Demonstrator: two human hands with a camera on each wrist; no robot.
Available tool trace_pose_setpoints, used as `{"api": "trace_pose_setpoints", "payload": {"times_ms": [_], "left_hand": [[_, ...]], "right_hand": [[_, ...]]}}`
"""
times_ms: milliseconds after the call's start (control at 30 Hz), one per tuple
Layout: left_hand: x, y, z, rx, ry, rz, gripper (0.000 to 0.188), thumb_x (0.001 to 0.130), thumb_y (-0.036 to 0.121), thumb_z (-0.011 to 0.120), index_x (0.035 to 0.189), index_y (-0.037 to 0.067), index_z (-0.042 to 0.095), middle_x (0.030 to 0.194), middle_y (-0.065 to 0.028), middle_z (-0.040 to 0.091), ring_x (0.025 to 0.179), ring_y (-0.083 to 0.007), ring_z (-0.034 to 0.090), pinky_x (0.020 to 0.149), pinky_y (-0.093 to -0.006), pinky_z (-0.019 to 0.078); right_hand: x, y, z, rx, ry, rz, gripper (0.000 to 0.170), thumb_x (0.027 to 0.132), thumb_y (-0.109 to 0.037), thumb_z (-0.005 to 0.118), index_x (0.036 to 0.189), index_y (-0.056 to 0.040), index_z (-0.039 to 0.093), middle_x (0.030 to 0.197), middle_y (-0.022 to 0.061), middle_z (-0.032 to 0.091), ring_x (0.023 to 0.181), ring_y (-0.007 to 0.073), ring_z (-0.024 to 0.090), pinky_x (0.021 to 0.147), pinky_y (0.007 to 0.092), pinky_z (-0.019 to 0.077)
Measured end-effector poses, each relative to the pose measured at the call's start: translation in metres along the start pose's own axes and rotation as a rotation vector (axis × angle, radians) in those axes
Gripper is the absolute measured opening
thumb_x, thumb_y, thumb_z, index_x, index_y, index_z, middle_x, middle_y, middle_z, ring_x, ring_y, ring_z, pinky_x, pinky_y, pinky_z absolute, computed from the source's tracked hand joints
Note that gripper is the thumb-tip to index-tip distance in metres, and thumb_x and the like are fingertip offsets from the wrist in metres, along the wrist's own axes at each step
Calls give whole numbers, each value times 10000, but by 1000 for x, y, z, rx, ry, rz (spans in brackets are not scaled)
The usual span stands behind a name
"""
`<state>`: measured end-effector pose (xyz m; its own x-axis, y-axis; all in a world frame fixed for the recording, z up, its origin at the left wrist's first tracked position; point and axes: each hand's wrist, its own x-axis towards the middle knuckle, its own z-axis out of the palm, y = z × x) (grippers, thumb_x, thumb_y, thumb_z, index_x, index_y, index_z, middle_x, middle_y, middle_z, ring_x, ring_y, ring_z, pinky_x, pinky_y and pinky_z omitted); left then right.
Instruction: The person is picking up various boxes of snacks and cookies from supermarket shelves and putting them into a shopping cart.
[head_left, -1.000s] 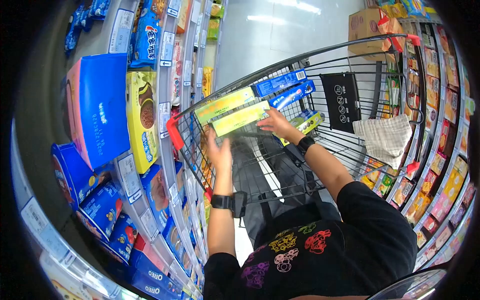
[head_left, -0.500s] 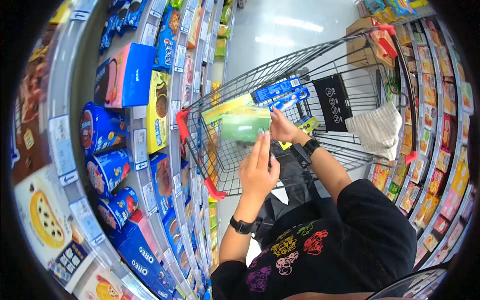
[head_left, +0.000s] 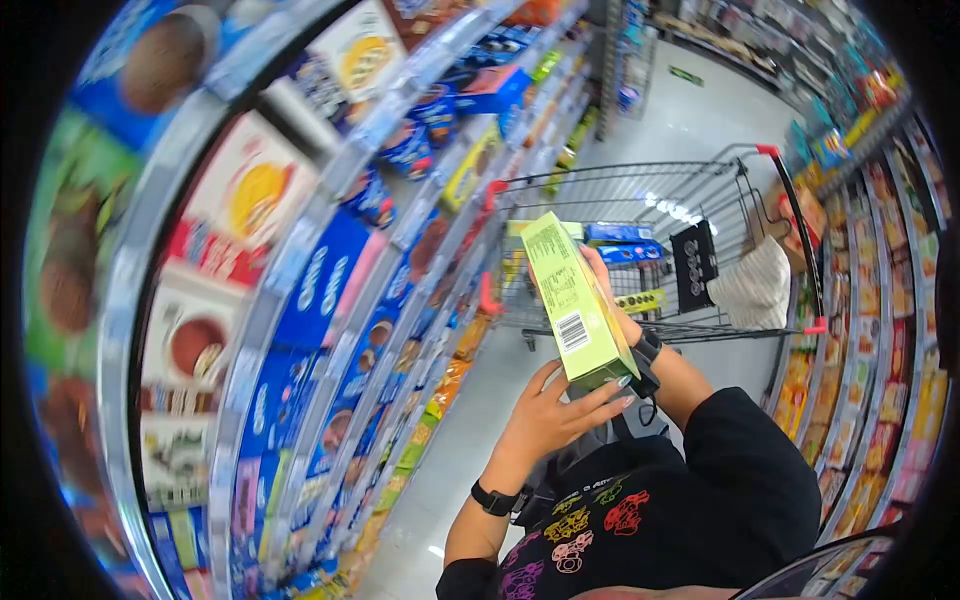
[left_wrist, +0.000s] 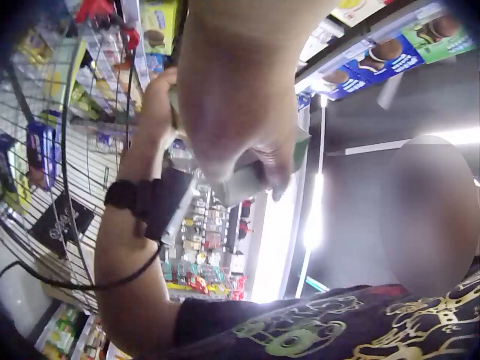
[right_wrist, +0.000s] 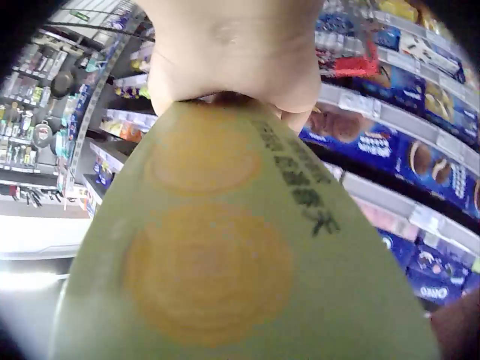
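Observation:
A long pale green biscuit box stands tilted in front of the person, its barcode side toward the head camera. The left hand holds the box's lower end, fingers spread across it. Behind the box, partly hidden by it, the right hand grips its far side. In the right wrist view, round yellow biscuits are printed on the box face, and the right hand is at its far end. In the left wrist view, the left hand covers most of the box.
The shopping cart stands just beyond the hands, with blue boxes and a yellow-green box inside. A light cloth hangs near its handle. Shelves of biscuit packs line the left, more shelves the right.
The green box has come up out of the cart toward the person and turned from its front to its barcode side. The view has swung left, with more of the left shelves showing.

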<state>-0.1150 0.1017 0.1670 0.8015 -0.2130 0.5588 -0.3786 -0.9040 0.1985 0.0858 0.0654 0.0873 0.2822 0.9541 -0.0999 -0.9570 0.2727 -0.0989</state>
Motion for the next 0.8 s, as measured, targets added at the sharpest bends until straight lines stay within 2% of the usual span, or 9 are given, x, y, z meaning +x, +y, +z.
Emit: {"api": "trace_pose_setpoints", "payload": {"times_ms": [100, 200, 267, 300, 400, 500, 600, 700, 800], "left_hand": [[-28, 23, -25, 67, 188, -63, 406, 696, 236, 667, 1064, 376, 568, 1167, 167, 500, 1001, -200, 512, 928, -420, 387], [-35, 37, -53, 133, 438, -58, 550, 646, 308, 733, 1139, 306, 489, 1196, 81, 478, 1049, -308, 491, 923, -517, 368], [-33, 50, -74, 219, 615, -109, 658, 624, 324, 762, 1194, 255, 441, 1229, 17, 454, 1077, -357, 473, 905, -547, 366], [-33, 56, -89, 290, 586, -170, 795, 621, 315, 778, 1269, 133, 355, 1286, -107, 397, 1133, -394, 432, 923, -529, 362], [-14, 73, -117, -59, 896, -366, 852, 635, 281, 773, 1307, 47, 304, 1329, -175, 347, 1175, -382, 401, 964, -480, 336], [19, 82, -150, -49, 985, -489, 918, 628, 280, 776, 1339, 14, 259, 1359, -216, 301, 1235, -356, 337, 1007, -429, 292], [53, 79, -160, -254, 1232, -283, 942, 618, 262, 781, 1356, 30, 244, 1360, -204, 310, 1282, -328, 268, 1033, -420, 249], [69, 90, -175, -193, 893, -323, 1059, 611, 201, 791, 1393, 68, 90, 1341, -209, 332, 1270, -301, 291, 1028, -426, 267], [99, 82, -153, -711, 896, -72, 1203, 590, 157, 810, 1397, 105, -80, 1238, -228, 430, 1092, -300, 505, 924, -404, 413]], "right_hand": [[-17, 39, 49, 58, -177, 35, 493, 853, -401, 460, 1179, -37, 526, 1106, 164, 593, 956, 304, 601, 868, 418, 470], [-42, 65, 107, 77, 2, 23, 497, 845, -395, 500, 1191, -40, 518, 1136, 163, 578, 1017, 313, 569, 929, 439, 421], [-58, 67, 121, 0, -111, 42, 531, 824, -382, 544, 1233, -51, 470, 1216, 145, 526, 1098, 302, 518, 986, 444, 361], [-68, 69, 140, -58, -143, 39, 535, 823, -379, 546, 1242, -59, 459, 1237, 138, 511, 1110, 297, 509, 992, 444, 354], [-84, 59, 157, -264, -210, 57, 532, 813, -301, 586, 1273, -93, 418, 1289, 99, 469, 1168, 266, 461, 1009, 444, 332], [-96, 41, 154, -434, -270, 78, 571, 770, -172, 654, 1278, -96, 404, 1270, 83, 479, 1177, 245, 450, 984, 418, 371], [-124, 35, 157, -638, -311, -20, 608, 734, -110, 677, 1277, -103, 402, 1234, 79, 499, 1133, 250, 485, 945, 419, 407], [-138, 21, 145, -880, -333, -149, 638, 712, -44, 676, 1281, -100, 393, 1232, 72, 488, 1090, 257, 508, 877, 437, 448], [-148, 3, 134, -983, -298, -106, 637, 713, 17, 643, 1286, -92, 386, 1236, 75, 482, 1072, 245, 514, 816, 422, 476]]}}
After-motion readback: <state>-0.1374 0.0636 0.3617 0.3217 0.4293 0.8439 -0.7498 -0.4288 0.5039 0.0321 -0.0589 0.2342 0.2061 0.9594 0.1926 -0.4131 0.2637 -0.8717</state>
